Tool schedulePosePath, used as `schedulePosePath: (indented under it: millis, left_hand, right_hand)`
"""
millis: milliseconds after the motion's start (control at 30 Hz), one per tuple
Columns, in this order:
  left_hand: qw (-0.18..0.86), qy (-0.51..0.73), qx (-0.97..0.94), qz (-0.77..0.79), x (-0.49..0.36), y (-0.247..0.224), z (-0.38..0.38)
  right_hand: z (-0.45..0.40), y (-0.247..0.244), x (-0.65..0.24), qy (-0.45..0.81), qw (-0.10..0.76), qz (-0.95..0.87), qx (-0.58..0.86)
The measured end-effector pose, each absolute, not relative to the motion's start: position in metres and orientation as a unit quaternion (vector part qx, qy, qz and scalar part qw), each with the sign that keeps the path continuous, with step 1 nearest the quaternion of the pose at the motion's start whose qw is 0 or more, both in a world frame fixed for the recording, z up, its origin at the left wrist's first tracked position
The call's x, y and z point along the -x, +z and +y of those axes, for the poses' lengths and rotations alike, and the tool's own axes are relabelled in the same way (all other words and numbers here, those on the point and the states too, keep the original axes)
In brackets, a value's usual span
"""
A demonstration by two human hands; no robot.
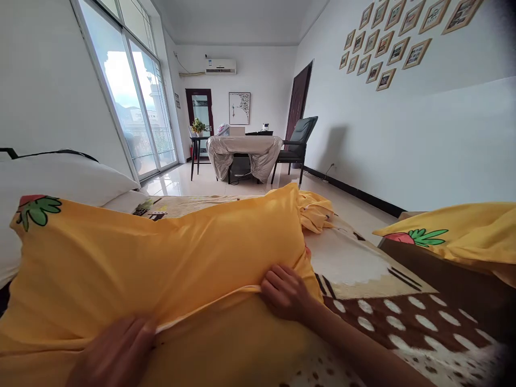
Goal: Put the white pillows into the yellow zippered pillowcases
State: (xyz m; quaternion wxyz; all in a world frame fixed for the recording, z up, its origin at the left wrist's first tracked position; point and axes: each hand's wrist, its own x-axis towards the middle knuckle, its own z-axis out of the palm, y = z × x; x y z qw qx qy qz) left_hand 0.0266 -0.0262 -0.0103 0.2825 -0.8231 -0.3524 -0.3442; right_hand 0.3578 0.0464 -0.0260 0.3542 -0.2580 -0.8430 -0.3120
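Note:
A plump yellow pillow in a pillowcase (193, 247) stretches across the foreground, with a red-and-green plant print at its upper left corner. An open seam edge with a thin white strip runs between my two hands. My right hand (286, 293) is closed in a fist on this edge, near the pillow's right end. Lower left, my left hand (115, 352) is curled over the yellow cloth at the other end of the seam, slightly blurred, its fingertips partly hidden.
Beneath lies a brown, cream and white spotted blanket (399, 317). Bunched yellow cloth (316, 209) sits behind the pillow, another yellow pillow (471, 236) lies at right, and a white pillow (60, 174) at left. Farther off are a covered table (245, 145) and a black chair (298, 142).

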Motion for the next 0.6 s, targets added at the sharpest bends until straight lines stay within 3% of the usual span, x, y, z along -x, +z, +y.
schedulePosePath:
  millis: [133, 400, 600]
  left_hand:
    - [0.313, -0.324, 0.816, -0.362, -0.042, -0.007, -0.023]
    - [0.342, -0.266, 0.834, -0.341, -0.034, -0.006, -0.022]
    - [0.327, -0.292, 0.84, -0.319, -0.042, 0.028, -0.033]
  right_hand:
    - [0.05, -0.038, -0.36, -0.252, 0.366, -0.851, 0.28]
    - [0.037, -0.018, -0.372, -0.11, 0.347, -0.892, 0.269]
    - [0.035, -0.004, -0.369, -0.176, 0.351, -0.873, 0.289]
